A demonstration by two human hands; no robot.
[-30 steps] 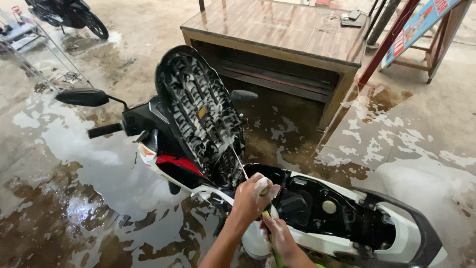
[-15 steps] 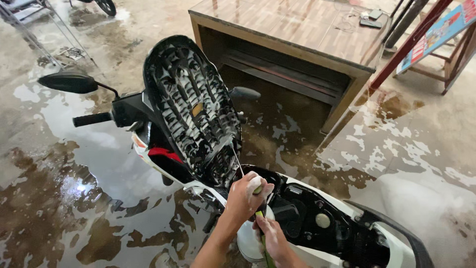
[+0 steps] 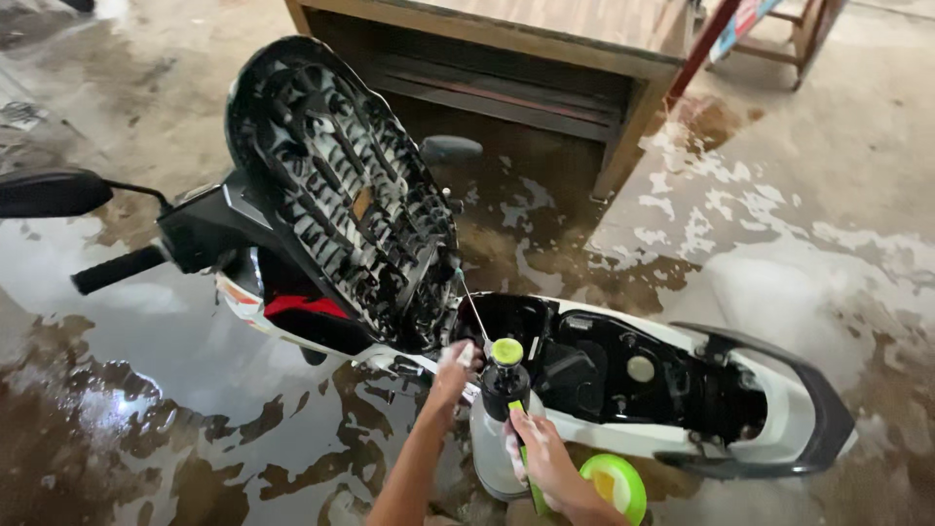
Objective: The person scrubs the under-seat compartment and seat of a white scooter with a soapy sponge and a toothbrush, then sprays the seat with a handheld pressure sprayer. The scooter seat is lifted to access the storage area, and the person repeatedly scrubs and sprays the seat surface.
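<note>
**Spray bottle held at the open scooter bay**

We hold a dark spray bottle (image 3: 505, 382) with a yellow-green cap upright, just in front of the scooter's open storage bay (image 3: 594, 365). Our right hand (image 3: 539, 458) is wrapped around its lower part and green trigger, which steadies it from below. Our left hand (image 3: 454, 362) is closed near the bottle's top, beside the cap, and seems to pinch something small there; we cannot make out what. A thin line (image 3: 469, 302) runs from the bottle's top up toward the raised seat (image 3: 341, 190); whether it is a jet of liquid or a rod, we cannot tell.

The seat stands tipped up on its hinge, ahead of the bottle, so its ribbed black underside faces us and the bay lies open. Suds cling to the ribs. Behind the bottle, the white scooter body (image 3: 779, 409) stretches to the tail.

Below the bottle a round green lid or bowl (image 3: 616, 485) sits near our right wrist, partly cut off by the frame edge. The handlebar grip (image 3: 117, 270) and 1 mirror (image 3: 49, 193) lie far left of the bottle. The wet floor (image 3: 146, 419) surrounds everything, and a wooden desk (image 3: 545, 44) stands beyond the seat, its top cropped.
</note>
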